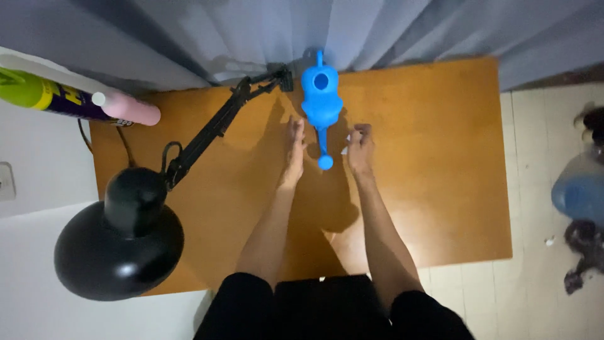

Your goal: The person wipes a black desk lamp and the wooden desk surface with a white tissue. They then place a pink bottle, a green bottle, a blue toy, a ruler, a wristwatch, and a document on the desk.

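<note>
While the wooden counter (434,189) runs bare from its middle out to the right edge and down to the near edge, its far edge is crowded; a grey curtain (377,31) hangs along that far edge, and a black desk lamp (119,242) covers the near left corner, its jointed arm (214,129) slanting up to a clamp at the far edge; a spray can with a pink cap (82,101) juts over the far left corner; beyond the right edge lies a pale tiled floor (547,157) with a blurred blue object (582,189) on it; the blue watering can (322,101) is small, bright plastic, with a round filling hole on top, its body standing at the middle of the far edge and its long thin spout pointing toward the near edge, ending in a round knob; the left hand (294,148) lies just beside the spout on its left, fingers straight and close together, flat on the counter, holding nothing; the right hand (360,148) sits just right of the spout, fingers curled in narrow, with something small and white at the fingertips; whether it grips that I cannot tell.
</note>
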